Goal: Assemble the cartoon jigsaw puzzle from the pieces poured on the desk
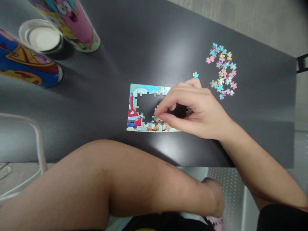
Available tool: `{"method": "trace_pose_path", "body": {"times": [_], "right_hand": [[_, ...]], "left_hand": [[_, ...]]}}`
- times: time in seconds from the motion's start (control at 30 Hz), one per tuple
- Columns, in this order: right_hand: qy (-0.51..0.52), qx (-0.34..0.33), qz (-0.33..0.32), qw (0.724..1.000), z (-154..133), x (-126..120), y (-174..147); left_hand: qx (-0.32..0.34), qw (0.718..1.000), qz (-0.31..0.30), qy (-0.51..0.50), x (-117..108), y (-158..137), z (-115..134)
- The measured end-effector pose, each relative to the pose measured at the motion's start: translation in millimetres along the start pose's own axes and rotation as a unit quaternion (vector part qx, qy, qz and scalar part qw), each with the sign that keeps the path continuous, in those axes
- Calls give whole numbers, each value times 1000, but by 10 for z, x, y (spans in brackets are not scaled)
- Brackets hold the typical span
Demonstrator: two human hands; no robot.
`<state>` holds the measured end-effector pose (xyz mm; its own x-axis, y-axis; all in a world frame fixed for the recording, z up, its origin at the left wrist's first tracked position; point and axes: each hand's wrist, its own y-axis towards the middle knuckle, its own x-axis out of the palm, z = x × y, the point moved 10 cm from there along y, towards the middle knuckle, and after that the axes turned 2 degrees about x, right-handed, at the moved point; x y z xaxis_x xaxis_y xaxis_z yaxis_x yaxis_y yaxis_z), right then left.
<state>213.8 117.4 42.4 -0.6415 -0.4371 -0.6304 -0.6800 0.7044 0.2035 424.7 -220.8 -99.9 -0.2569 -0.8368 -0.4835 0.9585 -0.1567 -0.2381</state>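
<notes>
My right hand is over a partly assembled jigsaw puzzle, with thumb and forefinger pinched together on a small puzzle piece at the inside of its lower edge. The puzzle is a colourful cartoon border around a dark open middle, and my hand covers its right side. One loose blue piece lies just beyond my knuckles. Across the bottom of the view stretches my bent left arm, ending in my left hand below the table edge, its fingers hidden.
Several loose puzzle pieces lie in a scattered heap at the right on the dark table. At the upper left stand two cartoon-printed cylinders, one pink and one blue, with a round clear container between them.
</notes>
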Motion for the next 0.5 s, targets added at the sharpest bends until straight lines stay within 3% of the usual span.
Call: {"method": "trace_pose_path", "body": {"times": [0.1,0.27,0.5], "right_hand": [[16,3,-14,1000,14,89,-1],[14,23,-22,999,60,135,2],[-21,35,-35,999,52,188,2]], "left_hand": [[31,999,-33,15,82,34,70],[32,999,-35,27,191,59,124],[31,998,-43,22,146,32,109]]}}
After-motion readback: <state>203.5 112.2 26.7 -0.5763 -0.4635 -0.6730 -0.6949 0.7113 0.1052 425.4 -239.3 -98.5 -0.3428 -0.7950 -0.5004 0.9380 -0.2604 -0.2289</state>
